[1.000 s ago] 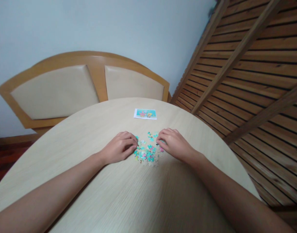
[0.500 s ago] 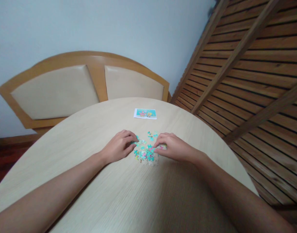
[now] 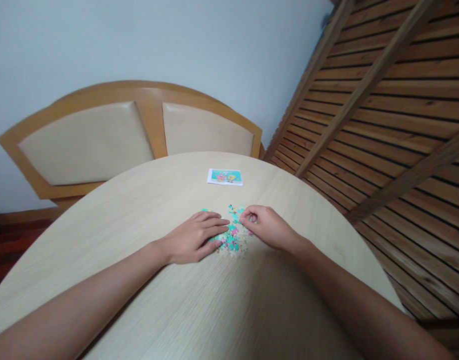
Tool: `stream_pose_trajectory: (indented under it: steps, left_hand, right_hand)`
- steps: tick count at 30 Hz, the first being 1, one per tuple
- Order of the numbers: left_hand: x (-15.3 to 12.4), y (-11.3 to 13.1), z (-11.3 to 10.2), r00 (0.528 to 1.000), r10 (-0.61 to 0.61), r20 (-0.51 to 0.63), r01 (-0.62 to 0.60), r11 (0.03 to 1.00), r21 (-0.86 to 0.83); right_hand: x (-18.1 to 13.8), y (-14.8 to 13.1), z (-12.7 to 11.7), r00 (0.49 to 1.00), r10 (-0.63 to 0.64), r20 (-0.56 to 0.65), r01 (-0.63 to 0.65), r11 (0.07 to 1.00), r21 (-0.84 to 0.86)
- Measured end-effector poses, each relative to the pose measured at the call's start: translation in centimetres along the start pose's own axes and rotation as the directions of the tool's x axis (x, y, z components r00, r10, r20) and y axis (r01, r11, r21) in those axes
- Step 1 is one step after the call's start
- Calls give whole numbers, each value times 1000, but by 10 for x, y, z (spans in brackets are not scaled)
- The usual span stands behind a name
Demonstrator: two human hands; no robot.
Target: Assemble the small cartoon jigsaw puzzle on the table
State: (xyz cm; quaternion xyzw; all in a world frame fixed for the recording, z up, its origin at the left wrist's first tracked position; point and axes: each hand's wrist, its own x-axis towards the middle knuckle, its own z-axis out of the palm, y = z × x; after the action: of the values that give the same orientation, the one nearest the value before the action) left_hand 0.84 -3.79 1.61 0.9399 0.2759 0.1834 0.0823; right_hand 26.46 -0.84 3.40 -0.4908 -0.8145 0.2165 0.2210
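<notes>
A loose pile of small jigsaw puzzle pieces (image 3: pixel 232 241), turquoise, pink, yellow and pale, lies on the round table. My left hand (image 3: pixel 197 234) rests flat over the left side of the pile, its fingers stretched out and covering some pieces. At the pile's upper right, my right hand (image 3: pixel 265 223) has its thumb and forefinger pinched together; whatever may be between the fingertips is too small to make out. Beyond the hands lies a picture card (image 3: pixel 225 176) with a turquoise background and pink and yellow cartoon figures.
The pale wooden table (image 3: pixel 147 200) has a curved edge. Behind it stands a bench with a padded backrest (image 3: pixel 83 142) against the wall. A slatted wooden panel (image 3: pixel 394 115) slopes along the right.
My left hand has moved right and slightly nearer, spreading flat over the pieces. My right hand has drawn up a little from the middle of the pile, its fingertips now closed together.
</notes>
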Motion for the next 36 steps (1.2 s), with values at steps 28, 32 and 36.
stream_pose_trajectory:
  steps: [28,32,36]
  left_hand:
    - [2,4,-2,990,72,123,-82,994,77]
    - [3,5,-4,992,83,92,-90,994,67]
    - [4,5,-5,995,90,42,-92,995,42]
  right_hand:
    - [3,6,8,994,-101,-30,97,990,-106]
    - [3,7,8,995,-92,-42,86,988,-130]
    - [2,4,4,996,-77,-43,69,984,-162]
